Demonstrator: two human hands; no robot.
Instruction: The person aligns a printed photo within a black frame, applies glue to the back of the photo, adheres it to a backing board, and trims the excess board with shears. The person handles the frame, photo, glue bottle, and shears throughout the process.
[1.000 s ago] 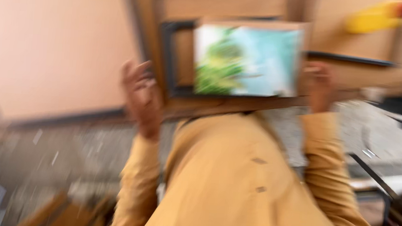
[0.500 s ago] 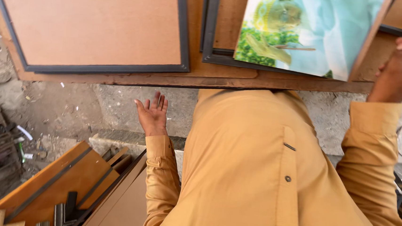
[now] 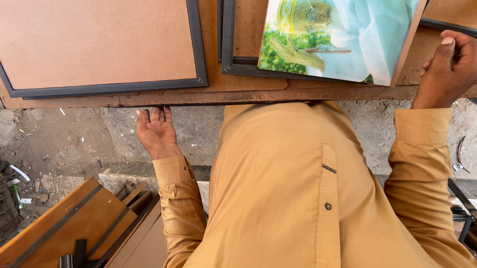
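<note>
Here, right hand (image 3: 450,67) gripping photo board (image 3: 340,35), left hand (image 3: 157,131) open, empty

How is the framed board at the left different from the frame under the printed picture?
The framed board at the left shows its whole plain brown backing, while the frame under the picture is mostly covered by the glossy green and pale print. The left one lies turned at a slant; the other sits squarer to the table edge. No hand touches the left one; the right hand rests near the other. Both have dark rims.
</note>
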